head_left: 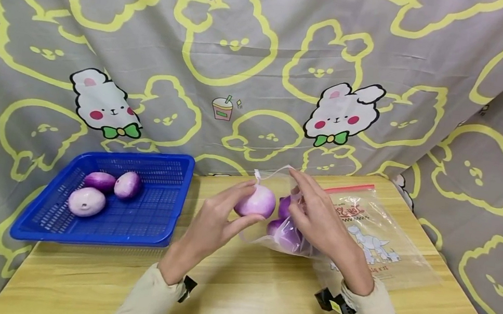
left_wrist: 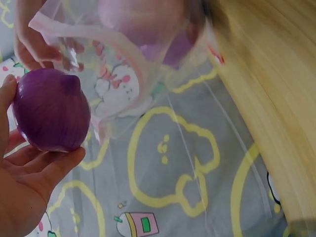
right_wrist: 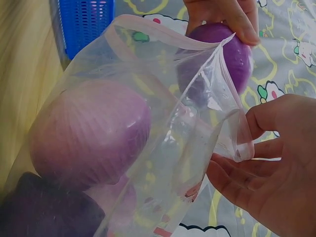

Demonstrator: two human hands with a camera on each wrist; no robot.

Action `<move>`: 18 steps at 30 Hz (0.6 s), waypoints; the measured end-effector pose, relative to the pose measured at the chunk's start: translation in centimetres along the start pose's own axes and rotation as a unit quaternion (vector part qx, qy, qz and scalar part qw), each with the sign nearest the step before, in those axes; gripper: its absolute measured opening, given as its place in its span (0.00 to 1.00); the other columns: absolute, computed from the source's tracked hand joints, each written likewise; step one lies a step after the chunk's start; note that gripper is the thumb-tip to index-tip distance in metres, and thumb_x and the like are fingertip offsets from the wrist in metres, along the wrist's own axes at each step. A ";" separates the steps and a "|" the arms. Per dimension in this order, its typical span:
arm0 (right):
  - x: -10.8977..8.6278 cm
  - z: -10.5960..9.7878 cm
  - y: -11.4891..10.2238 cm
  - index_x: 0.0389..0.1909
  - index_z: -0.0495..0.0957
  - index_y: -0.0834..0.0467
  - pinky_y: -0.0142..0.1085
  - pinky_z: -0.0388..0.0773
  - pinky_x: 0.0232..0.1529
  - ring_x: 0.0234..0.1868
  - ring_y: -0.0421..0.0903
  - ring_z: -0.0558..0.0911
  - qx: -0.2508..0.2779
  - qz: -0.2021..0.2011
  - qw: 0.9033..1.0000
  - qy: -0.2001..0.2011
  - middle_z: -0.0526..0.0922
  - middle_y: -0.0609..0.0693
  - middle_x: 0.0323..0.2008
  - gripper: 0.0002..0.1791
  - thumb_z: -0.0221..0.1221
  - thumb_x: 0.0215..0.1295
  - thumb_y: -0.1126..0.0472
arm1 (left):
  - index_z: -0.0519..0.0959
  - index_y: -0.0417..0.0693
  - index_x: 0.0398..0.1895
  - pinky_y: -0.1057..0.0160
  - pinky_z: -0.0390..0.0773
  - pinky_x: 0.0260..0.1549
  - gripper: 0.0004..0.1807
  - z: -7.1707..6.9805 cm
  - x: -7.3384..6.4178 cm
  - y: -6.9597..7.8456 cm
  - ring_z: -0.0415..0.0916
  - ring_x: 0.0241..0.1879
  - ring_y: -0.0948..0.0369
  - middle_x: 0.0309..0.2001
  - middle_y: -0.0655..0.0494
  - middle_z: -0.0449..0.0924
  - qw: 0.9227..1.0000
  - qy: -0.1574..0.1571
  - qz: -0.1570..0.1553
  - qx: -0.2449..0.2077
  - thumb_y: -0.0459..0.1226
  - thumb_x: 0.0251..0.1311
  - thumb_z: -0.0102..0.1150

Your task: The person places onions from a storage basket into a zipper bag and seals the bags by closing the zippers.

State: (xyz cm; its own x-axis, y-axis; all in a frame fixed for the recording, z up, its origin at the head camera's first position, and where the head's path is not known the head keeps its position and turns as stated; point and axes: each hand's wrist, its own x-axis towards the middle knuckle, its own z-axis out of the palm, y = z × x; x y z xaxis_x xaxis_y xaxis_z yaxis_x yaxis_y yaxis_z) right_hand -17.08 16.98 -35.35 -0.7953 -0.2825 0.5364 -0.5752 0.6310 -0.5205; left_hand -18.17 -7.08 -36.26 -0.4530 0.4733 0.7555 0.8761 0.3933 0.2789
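My left hand (head_left: pixel 206 219) grips a purple onion (head_left: pixel 257 203) between thumb and fingers, at the mouth of a clear plastic bag (head_left: pixel 275 243). The left wrist view shows this onion (left_wrist: pixel 52 111) against the fingers. With thumb and fingers, my right hand (head_left: pixel 321 218) pinches the bag's far rim, spreading the mouth. Inside the bag lie more purple onions (head_left: pixel 286 234); in the right wrist view a large onion (right_wrist: pixel 94 133) shows through the plastic, with others partly hidden below it.
A blue plastic basket (head_left: pixel 138 232) on the left holds three onions (head_left: pixel 87 202). Flat on the wooden table (head_left: pixel 233 301), to the right, lies a clear zip bag (head_left: pixel 372 245) with a dinosaur print and red zip. A patterned curtain (head_left: pixel 261 74) hangs behind.
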 end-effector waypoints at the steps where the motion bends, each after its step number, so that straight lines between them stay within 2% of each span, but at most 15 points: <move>1: 0.0 0.0 0.0 0.73 0.61 0.62 0.37 0.81 0.39 0.42 0.44 0.80 0.000 0.000 1.000 -0.001 0.78 0.52 0.47 0.36 0.56 0.62 0.71 | 0.79 0.37 0.53 0.60 0.79 0.53 0.26 0.2 0.1 0.1 0.78 0.59 0.50 0.57 0.39 0.79 1.000 0.000 0.001 -0.002 0.44 0.57 0.71; 5: 0.0 0.0 0.0 0.73 0.61 0.61 0.36 0.81 0.39 0.42 0.44 0.80 0.001 0.004 1.000 -0.004 0.78 0.52 0.48 0.37 0.57 0.62 0.71 | 0.80 0.37 0.55 0.61 0.78 0.53 0.28 0.8 0.4 0.2 0.77 0.59 0.50 0.58 0.39 0.79 1.000 -0.004 -0.001 -0.006 0.41 0.53 0.74; 13: 0.0 0.0 -0.1 0.73 0.61 0.61 0.37 0.81 0.38 0.42 0.44 0.81 0.001 0.010 1.000 -0.008 0.78 0.52 0.48 0.37 0.56 0.61 0.71 | 0.74 0.37 0.60 0.64 0.80 0.50 0.36 2.1 0.8 0.5 0.80 0.55 0.56 0.56 0.46 0.81 0.999 -0.025 -0.039 -0.016 0.45 0.51 0.76; 18: 0.1 0.0 0.0 0.73 0.61 0.61 0.36 0.80 0.37 0.41 0.43 0.80 -0.004 0.010 1.000 -0.007 0.78 0.52 0.47 0.36 0.56 0.61 0.71 | 0.76 0.39 0.55 0.65 0.78 0.52 0.32 2.6 0.8 0.3 0.79 0.57 0.55 0.57 0.45 0.80 0.999 -0.028 -0.032 -0.025 0.45 0.51 0.76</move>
State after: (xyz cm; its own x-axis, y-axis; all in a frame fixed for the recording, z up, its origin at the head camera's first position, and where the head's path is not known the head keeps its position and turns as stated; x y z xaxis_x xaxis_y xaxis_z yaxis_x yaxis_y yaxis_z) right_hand -17.11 16.97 -35.29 -0.8096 -0.2796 0.5161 -0.5573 0.6421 -0.5265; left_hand -18.74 -4.50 -37.11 -0.5151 0.4927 0.7013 0.8518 0.3853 0.3549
